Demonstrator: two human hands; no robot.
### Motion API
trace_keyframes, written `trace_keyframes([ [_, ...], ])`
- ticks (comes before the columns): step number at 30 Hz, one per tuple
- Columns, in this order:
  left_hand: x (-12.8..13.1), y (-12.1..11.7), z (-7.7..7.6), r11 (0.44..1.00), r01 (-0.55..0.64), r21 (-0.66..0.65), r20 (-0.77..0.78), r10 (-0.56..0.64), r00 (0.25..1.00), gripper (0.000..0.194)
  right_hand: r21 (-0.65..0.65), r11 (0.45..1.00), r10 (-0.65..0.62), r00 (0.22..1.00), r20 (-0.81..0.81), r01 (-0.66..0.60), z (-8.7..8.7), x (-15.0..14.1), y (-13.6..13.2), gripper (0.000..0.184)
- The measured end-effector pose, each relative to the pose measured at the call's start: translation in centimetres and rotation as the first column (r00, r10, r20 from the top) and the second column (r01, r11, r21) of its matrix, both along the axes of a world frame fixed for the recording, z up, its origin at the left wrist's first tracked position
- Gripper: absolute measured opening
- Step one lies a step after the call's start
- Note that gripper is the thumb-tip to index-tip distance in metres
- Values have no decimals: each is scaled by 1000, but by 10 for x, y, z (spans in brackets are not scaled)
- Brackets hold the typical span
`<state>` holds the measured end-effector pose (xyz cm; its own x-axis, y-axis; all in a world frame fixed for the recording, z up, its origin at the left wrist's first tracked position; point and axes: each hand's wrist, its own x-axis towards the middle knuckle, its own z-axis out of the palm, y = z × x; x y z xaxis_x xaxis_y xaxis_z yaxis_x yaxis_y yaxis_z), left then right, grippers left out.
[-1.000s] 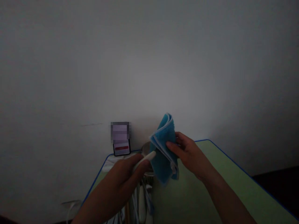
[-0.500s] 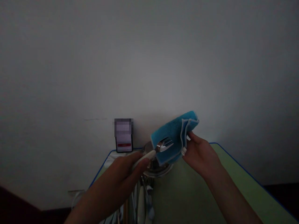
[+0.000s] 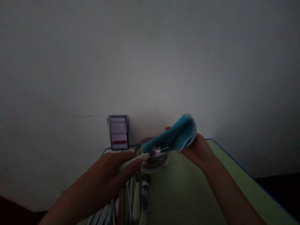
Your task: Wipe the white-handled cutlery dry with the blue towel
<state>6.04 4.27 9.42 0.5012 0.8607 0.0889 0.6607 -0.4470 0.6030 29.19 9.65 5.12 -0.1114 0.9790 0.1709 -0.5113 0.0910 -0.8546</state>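
Note:
My left hand [image 3: 117,170] grips a fork [image 3: 160,151] by its pale handle, with the metal tines pointing right. Around the far side of the tines curves a blue cloth [image 3: 174,132] with a white edge. My right hand [image 3: 199,151] holds that cloth from behind and below; most of its fingers are hidden, and one fingertip shows above the cloth. Beneath the fork and cloth stands a shiny round metal container [image 3: 156,168], partly covered by them. What lies inside it is hard to make out.
Several pieces of cutlery [image 3: 136,203], some with pale handles, lie along the left of the green table [image 3: 185,193], which has a blue edge. A phone [image 3: 119,140] leans upright against the grey wall [image 3: 150,62] at the back left.
The cloth has folded over closer round the fork's tines, its right end now bunched in my right hand. My left hand and the fork have shifted slightly left in view.

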Motion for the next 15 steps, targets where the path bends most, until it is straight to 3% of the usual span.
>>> trace_keyframes([
  [2, -2, 1, 1, 1000, 18, -4, 0, -18, 1000, 28, 127, 985, 89, 973, 214, -118, 0, 3, -5, 26],
  [4, -3, 2, 0, 1000, 16, 14, -19, -16, 1000, 30, 262, 918, 153, 876, 457, -297, 3, 6, -10, 29],
  [6, -4, 3, -1, 1000, 5, 30, -35, -4, 999, 32, 327, 852, 134, 774, 619, -409, 7, 6, -14, 38],
  [8, -5, 3, -2, 1000, 0, 30, -27, 1, 1000, 33, 345, 849, 43, 703, 710, -400, 10, 5, -18, 43],
  [11, -3, 1, -4, 1000, 25, 14, -18, -25, 1000, 33, 346, 894, -94, 636, 766, -286, 12, 1, -24, 20],
  [13, 1, -2, -3, 999, 40, 35, -36, -39, 999, 31, 344, 915, -149, 615, 775, -212, 12, -1, -26, 37],
  [15, 5, -5, -2, 996, 52, 70, -52, -49, 997, 30, 346, 919, -186, 568, 802, -187, 12, -2, -28, 39],
])
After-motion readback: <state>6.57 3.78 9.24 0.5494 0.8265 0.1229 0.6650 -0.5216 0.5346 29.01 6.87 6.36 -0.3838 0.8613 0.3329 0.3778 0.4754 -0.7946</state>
